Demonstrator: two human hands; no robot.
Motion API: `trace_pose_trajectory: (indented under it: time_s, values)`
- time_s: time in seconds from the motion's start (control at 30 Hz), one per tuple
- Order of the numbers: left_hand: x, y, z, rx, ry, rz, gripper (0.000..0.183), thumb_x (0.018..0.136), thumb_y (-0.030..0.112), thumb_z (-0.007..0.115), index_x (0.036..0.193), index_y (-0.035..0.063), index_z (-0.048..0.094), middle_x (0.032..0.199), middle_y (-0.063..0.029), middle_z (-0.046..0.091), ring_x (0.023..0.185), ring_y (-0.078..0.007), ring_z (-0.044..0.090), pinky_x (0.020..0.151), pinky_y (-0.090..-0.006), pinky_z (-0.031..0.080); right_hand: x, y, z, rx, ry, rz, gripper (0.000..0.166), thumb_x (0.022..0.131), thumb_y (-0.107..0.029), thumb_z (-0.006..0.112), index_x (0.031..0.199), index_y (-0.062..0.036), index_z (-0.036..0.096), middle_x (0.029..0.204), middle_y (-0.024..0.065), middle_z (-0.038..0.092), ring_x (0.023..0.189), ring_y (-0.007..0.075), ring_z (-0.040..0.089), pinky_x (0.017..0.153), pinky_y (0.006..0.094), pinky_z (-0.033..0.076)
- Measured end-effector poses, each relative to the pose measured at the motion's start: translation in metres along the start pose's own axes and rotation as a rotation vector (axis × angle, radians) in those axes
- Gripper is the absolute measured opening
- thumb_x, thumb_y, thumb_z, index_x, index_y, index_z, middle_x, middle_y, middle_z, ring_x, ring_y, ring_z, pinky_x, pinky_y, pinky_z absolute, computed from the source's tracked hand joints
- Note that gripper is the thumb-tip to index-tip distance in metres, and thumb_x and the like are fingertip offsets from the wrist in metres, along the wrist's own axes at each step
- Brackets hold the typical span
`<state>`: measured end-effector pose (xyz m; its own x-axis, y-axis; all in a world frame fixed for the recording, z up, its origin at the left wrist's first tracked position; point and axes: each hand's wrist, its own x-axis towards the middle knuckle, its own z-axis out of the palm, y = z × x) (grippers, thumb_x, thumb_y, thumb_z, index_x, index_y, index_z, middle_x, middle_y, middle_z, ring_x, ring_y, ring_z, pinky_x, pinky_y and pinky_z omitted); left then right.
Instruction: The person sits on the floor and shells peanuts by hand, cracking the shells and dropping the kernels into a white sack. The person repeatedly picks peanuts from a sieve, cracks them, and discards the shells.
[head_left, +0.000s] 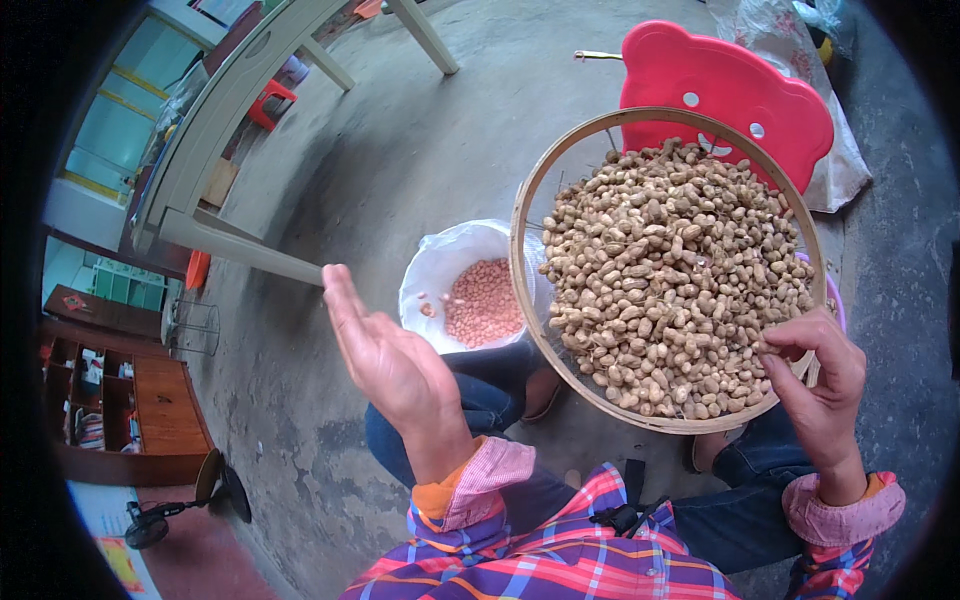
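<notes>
A round bamboo-rimmed sieve (528, 315) in front of me carries a heap of unshelled peanuts (667, 277). At its right rim my right hand (821, 367) pinches a peanut (764, 346) between thumb and forefinger. My left hand (401, 371) is raised with its fingers stretched out and nothing seen in its palm. Just right of it stands a white-lined bucket (420, 274), partly overlapped by the sieve. Reddish shelled peanuts (484, 304) lie in it, with a few loose bits apart from the pile on its left side.
A pink bear-faced plastic chair or stool (720, 82) is beyond the sieve, with a white sack (840, 165) behind it. A purple rim (834, 300) shows under the sieve's right edge. Left are a pale table leg (240, 247), a wooden cabinet (169, 405) and a fan (225, 491).
</notes>
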<state>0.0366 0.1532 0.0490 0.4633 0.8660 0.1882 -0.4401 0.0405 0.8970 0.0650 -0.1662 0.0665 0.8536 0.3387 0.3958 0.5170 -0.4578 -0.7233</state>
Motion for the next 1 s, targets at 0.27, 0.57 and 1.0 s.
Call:
trace_pose_trajectory:
  time_s: [0.27, 0.57, 1.0]
  values:
    - [-0.073, -0.012, 0.033, -0.166, -0.431, -0.256, 0.057, 0.101, 0.035, 0.035, 0.048, 0.0150, 0.033, 0.050, -0.0043, 0.041, 0.062, -0.0178, 0.046, 0.070, -0.0299, 0.040, 0.012, 0.029, -0.022, -0.211, 0.148, 0.027, 0.018, 0.074, 0.007, 0.066, 0.090, -0.0012, 0.064, 0.076, 0.0049, 0.060, 0.066, 0.0104, 0.056, 0.060, 0.0224, 0.044]
    - [-0.140, -0.012, 0.041, -0.247, -0.719, -1.058, 0.048, 0.102, 0.038, 0.029, 0.077, 0.0051, 0.054, 0.043, 0.0043, 0.031, 0.042, -0.0080, 0.027, 0.045, -0.0240, 0.026, 0.006, 0.136, -0.090, -0.240, 0.389, 0.348, 0.011, 0.081, -0.003, 0.063, 0.092, -0.0013, 0.064, 0.078, -0.0023, 0.063, 0.069, 0.0034, 0.052, 0.063, 0.0199, 0.044]
    - [-0.141, -0.011, 0.046, -0.266, -0.751, -1.161, 0.034, 0.103, 0.024, 0.033, 0.115, -0.0007, 0.051, 0.047, 0.0041, 0.034, 0.045, -0.0061, 0.028, 0.048, -0.0222, 0.026, -0.006, 0.184, -0.086, -0.662, 0.221, 0.378, 0.017, 0.075, -0.006, 0.064, 0.091, -0.0008, 0.067, 0.087, 0.0117, 0.065, 0.077, 0.0232, 0.065, 0.069, 0.0327, 0.050]
